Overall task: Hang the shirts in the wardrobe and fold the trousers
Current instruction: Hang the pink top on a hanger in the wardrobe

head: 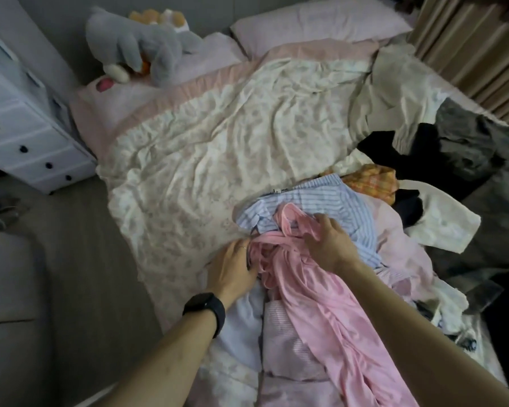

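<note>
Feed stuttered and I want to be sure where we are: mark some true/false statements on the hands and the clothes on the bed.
1. The left hand and the right hand both hold the pink garment. True.
2. The pink garment lies over a blue striped shirt. True.
3. A watch is on the right wrist. False: the black watch is on the left wrist.
4. A plush toy sits on the clothes pile. False: the grey plush toy lies up by the pillow.
</note>
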### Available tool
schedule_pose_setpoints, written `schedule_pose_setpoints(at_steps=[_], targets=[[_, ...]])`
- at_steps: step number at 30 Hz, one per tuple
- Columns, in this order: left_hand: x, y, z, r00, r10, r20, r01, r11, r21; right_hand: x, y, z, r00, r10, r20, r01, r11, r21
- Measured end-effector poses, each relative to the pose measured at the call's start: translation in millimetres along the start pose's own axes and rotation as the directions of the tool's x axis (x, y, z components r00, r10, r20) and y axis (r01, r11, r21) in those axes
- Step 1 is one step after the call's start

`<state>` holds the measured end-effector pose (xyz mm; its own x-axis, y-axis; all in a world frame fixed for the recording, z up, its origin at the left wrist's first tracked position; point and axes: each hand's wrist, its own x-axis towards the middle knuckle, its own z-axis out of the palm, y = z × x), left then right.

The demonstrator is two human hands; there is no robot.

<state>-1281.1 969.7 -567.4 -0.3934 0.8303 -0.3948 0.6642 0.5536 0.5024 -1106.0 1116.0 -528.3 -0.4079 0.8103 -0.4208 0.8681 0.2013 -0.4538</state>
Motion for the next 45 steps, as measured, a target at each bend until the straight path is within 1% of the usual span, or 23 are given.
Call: schedule_pose_setpoints(at_steps=[4, 7, 8, 11, 12, 14, 17, 19, 21, 23, 27, 29, 31, 32, 35, 38, 41, 43, 44, 45], targets=[[25, 12, 12, 1.000, -0.009, 0.000, 0.009, 0.996, -0.094, 21, -1, 9, 0.996, 0.085, -0.021, -0.085, 0.996, 0.007], [19, 19, 8, 1.000, -0.009, 0.011, 0.010, 0.990, -0.141, 15, -3, 9, 0.995, 0.093, -0.047, -0.092, 0.996, 0.021], [11, 21, 3, 1.000, -0.015, 0.008, 0.016, 0.988, -0.156, 9, -2, 7, 0.993, 0.098, -0.058, -0.095, 0.994, 0.055], [-21, 19, -20, 0.997, -0.024, -0.070, 0.006, 0.970, -0.244, -20, -4, -4, 0.987, 0.096, -0.130, -0.067, 0.974, 0.215], [-34, 17, -31, 0.994, -0.055, -0.092, 0.028, 0.962, -0.270, -33, -5, -9, 0.981, 0.091, -0.173, -0.040, 0.960, 0.278], [-62, 15, -60, 0.981, -0.125, -0.149, 0.059, 0.921, -0.385, -63, -19, -26, 0.962, 0.068, -0.264, 0.045, 0.916, 0.398], [-111, 7, -108, 0.953, -0.208, -0.219, 0.063, 0.847, -0.527, -110, -50, -51, 0.935, 0.008, -0.356, 0.176, 0.858, 0.482], [-148, 4, -138, 0.943, -0.217, -0.251, 0.029, 0.806, -0.591, -137, -78, -63, 0.930, -0.034, -0.365, 0.230, 0.828, 0.511], [-189, 3, -165, 0.925, -0.200, -0.322, -0.035, 0.800, -0.599, -164, -110, -72, 0.925, -0.092, -0.368, 0.297, 0.780, 0.551], [-240, -4, -190, 0.899, -0.213, -0.383, -0.066, 0.798, -0.599, -201, -149, -76, 0.920, -0.160, -0.359, 0.356, 0.722, 0.593], [-342, -39, -221, 0.844, -0.252, -0.473, -0.060, 0.832, -0.551, -271, -211, -69, 0.896, -0.333, -0.295, 0.444, 0.637, 0.630], [-398, -60, -233, 0.804, -0.266, -0.532, -0.060, 0.854, -0.517, -312, -242, -59, 0.852, -0.466, -0.239, 0.502, 0.598, 0.625], [-444, -80, -239, 0.774, -0.258, -0.579, -0.059, 0.880, -0.471, -347, -266, -49, 0.789, -0.594, -0.154, 0.553, 0.579, 0.599], [-465, -89, -243, 0.758, -0.257, -0.599, -0.048, 0.894, -0.445, -363, -278, -42, 0.746, -0.657, -0.109, 0.586, 0.568, 0.578], [-522, -110, -253, 0.743, -0.251, -0.621, -0.028, 0.915, -0.403, -406, -306, -19, 0.605, -0.795, 0.042, 0.666, 0.534, 0.520], [-570, -125, -263, 0.764, -0.245, -0.597, 0.021, 0.934, -0.356, -449, -334, 8, 0.472, -0.860, 0.191, 0.720, 0.502, 0.479], [-617, -139, -268, 0.810, -0.249, -0.531, 0.057, 0.935, -0.351, -492, -362, 32, 0.285, -0.898, 0.334, 0.811, 0.412, 0.415], [-646, -149, -270, 0.825, -0.267, -0.499, 0.079, 0.927, -0.365, -513, -379, 49, 0.223, -0.902, 0.371, 0.867, 0.357, 0.347], [-662, -154, -271, 0.810, -0.290, -0.509, 0.096, 0.922, -0.374, -522, -388, 60, 0.201, -0.913, 0.354, 0.897, 0.317, 0.309], [-677, -158, -271, 0.783, -0.318, -0.534, 0.109, 0.916, -0.386, -531, -396, 71, 0.202, -0.925, 0.321, 0.916, 0.294, 0.272]])
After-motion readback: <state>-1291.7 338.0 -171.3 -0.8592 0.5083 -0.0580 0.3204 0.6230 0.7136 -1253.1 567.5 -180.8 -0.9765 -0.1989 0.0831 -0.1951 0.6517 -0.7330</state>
